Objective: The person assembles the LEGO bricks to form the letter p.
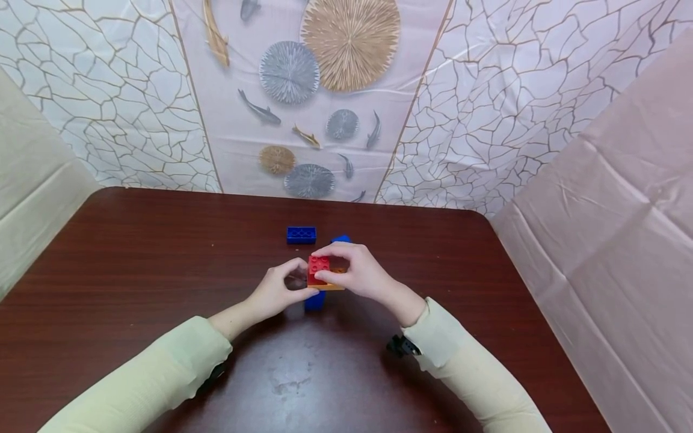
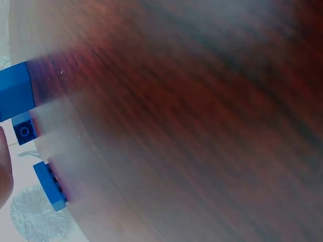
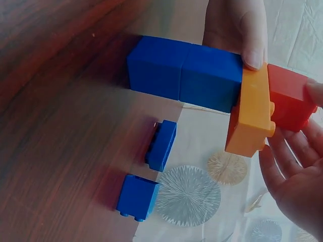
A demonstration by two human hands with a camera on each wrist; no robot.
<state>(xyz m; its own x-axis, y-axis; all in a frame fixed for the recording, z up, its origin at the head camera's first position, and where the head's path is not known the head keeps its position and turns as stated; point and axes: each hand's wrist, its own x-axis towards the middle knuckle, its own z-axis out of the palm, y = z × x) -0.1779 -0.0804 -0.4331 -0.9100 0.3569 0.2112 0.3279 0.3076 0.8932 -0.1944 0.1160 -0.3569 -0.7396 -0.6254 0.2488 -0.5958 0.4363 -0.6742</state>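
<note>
A small tower stands on the table: two blue bricks [image 3: 184,73] at the bottom, an orange brick [image 3: 255,108] across their top, overhanging to one side, and a red brick [image 3: 287,96] above it. My right hand [image 1: 365,273] pinches the red brick [image 1: 318,263] between thumb and fingers. From the other side, my left hand [image 1: 272,293] holds the orange brick [image 1: 331,287], its thumb at the front near the seam with the upper blue brick. In the left wrist view only the tower's blue part [image 2: 15,92] and a sliver of hand show.
Behind the tower lie two loose blue bricks: one [image 1: 301,235] on its side with its hollow underside showing, the other [image 1: 341,239] partly hidden by my right hand. The dark wooden table [image 1: 162,252] meets patterned cloth [image 1: 455,150] at its back edge.
</note>
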